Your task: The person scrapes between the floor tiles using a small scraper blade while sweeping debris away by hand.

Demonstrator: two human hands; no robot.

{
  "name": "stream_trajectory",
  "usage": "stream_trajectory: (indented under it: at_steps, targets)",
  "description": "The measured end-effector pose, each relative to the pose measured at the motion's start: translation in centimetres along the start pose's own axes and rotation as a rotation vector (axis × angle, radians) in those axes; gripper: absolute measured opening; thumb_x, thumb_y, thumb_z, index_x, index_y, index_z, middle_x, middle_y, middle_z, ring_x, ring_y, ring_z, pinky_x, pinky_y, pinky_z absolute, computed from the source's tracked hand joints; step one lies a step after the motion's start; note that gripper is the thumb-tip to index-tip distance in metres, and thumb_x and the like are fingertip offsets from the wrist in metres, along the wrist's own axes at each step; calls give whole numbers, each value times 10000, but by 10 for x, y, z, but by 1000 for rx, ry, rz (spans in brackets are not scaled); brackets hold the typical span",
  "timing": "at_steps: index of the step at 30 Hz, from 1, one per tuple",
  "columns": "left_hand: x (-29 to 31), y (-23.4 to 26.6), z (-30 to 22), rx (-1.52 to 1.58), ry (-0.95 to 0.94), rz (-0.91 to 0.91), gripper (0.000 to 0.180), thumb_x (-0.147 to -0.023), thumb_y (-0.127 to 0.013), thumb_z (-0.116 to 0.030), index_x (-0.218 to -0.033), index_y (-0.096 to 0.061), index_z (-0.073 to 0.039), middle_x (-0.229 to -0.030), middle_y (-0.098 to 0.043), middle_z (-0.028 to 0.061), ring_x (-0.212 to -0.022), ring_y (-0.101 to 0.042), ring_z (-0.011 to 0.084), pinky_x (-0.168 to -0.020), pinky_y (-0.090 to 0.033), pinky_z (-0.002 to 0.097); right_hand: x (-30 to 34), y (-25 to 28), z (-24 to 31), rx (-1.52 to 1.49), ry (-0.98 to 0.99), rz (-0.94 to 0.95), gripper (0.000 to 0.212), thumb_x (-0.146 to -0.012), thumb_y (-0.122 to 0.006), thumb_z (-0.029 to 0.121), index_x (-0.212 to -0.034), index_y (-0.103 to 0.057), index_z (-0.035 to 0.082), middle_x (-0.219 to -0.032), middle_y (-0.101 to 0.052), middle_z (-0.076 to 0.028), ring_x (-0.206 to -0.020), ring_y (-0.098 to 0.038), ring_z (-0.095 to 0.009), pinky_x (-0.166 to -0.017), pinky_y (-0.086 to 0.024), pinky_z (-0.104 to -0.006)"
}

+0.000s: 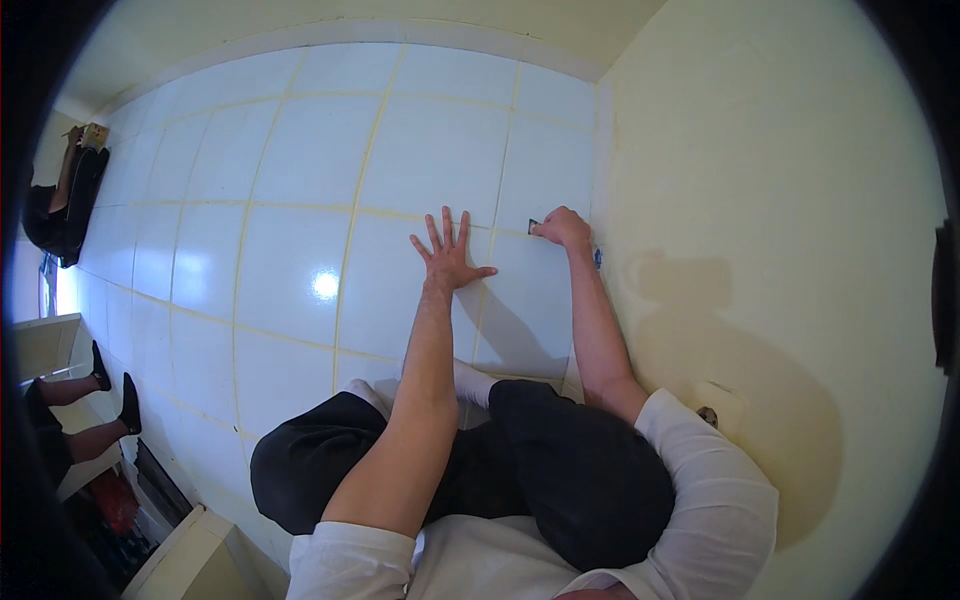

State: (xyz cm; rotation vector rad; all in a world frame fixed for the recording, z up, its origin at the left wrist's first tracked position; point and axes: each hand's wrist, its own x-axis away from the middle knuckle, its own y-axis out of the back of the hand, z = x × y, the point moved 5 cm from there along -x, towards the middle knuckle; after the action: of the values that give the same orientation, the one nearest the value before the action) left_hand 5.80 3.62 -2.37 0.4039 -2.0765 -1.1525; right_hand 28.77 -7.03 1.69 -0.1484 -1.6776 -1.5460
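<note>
My left hand lies flat on the white tiled floor, its fingers spread wide and nothing in it. Farther right, close to the wall, my right hand is closed with the fingers pinched together. A small flat piece with a dark edge sticks out from its fingertips at the tile surface. Its exact kind is too small to make out, and the fingers hide the rest of it. Yellowish grout lines run between the tiles, one of them near both hands.
A cream wall rises on the right, with a small blue object at its foot and a dark-holed fitting. At the far left are a crouching person and another person's dark shoes. Pale furniture stands lower left.
</note>
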Motion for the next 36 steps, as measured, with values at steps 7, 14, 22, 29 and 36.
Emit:
stream_trajectory:
  at_steps: [7, 14, 22, 29, 36]
  targets:
    - [0, 0, -1, -3, -6, -7, 1415, -561, -703, -848, -1593, 67, -262, -1634, 202, 158, -1462, 240, 456, -1043, 112, 783, 3, 0, 0, -54, 8, 28, 427, -721, -771, 443, -1013, -773, 131, -1072, -740, -90, -1017, -697, -270, -854, -546, -397]
    - [-1, -1, -2, 5, -8, -10, 1418, -556, -700, -854, -1594, 61, -258, -1634, 203, 159, -1460, 248, 455, -1041, 124, 779, -1, -6, 2, -104, 36, 17, 432, -716, -774, 448, -1005, -773, 127, -1080, -738, -97, -1007, -700, -274, -858, -543, -394]
    - [3, 3, 0, 19, -2, -3, 1405, -563, -705, -845, -1595, 54, -268, -1635, 203, 153, -1460, 252, 449, -1049, 135, 766, 0, 4, -3, -11, -28, -11, 426, -731, -779, 466, -1026, -773, 158, -1087, -739, -76, -1032, -693, -265, -863, -544, -404]
    - [2, 3, 2, 11, 2, 1, 1401, -568, -699, -848, -1593, 63, -272, -1635, 206, 147, -1460, 249, 453, -1047, 132, 771, 2, -7, 12, -82, 49, 42, 463, -730, -782, 449, -1046, -759, 111, -1079, -737, -107, -993, -707, -274, -857, -553, -397]
    - [1, 3, 1, 2, 2, 2, 1415, -559, -695, -858, -1593, 65, -262, -1636, 201, 152, -1461, 247, 449, -1045, 122, 777, -2, -1, 4, 34, 10, 15, 399, -728, -769, 433, -1017, -771, 158, -1063, -743, -72, -978, -709, -264, -852, -551, -399]
